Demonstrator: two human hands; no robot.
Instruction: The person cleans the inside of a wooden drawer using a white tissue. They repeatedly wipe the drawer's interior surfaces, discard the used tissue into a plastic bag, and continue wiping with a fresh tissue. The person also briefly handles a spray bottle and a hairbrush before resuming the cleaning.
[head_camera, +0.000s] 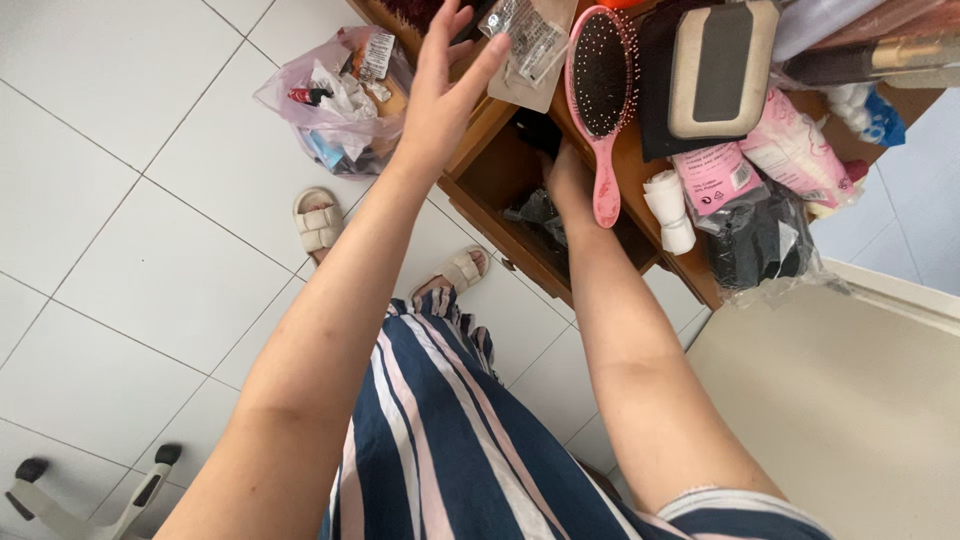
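**Both hands at the wooden dresser, one up top, one in the drawer**

Going left to right: bottom left there's a grey office chair base with black castors (90, 490) on the white tiled floor (130, 230). Further up, a clear plastic bag stuffed w/ crumpled wrappers and packaging (335, 100) sits on the floor right next to the brown wooden dresser (480, 120). Below it, two feet in cream strap sandals (320, 218), and a navy/white/pink striped garment (440, 440) fills the bottom middle.

Left hand (440, 90) is raised over the dresser edge, fingers spread and loose, thumb tip at or just beside a small clear plastic packet w/ a card backing (528, 45). Not gripping it afaict.

Right hand (565, 180) is reaching down into the open drawer (520, 190), next to some dark stuff inside. Fingers are hidden in there so can't tell if it's grabbing anything.

Just right of that hand: a pink oval hairbrush w/ black bristle pad (600, 100), handle hanging over the drawer. Then a white rolled-up cloth thing (668, 205), a beige and dark grey rectangular case (722, 68), pink printed soft packs (745, 165) and a black item in clear plastic wrap (760, 245). Far right, a cream flat surface (850, 400).
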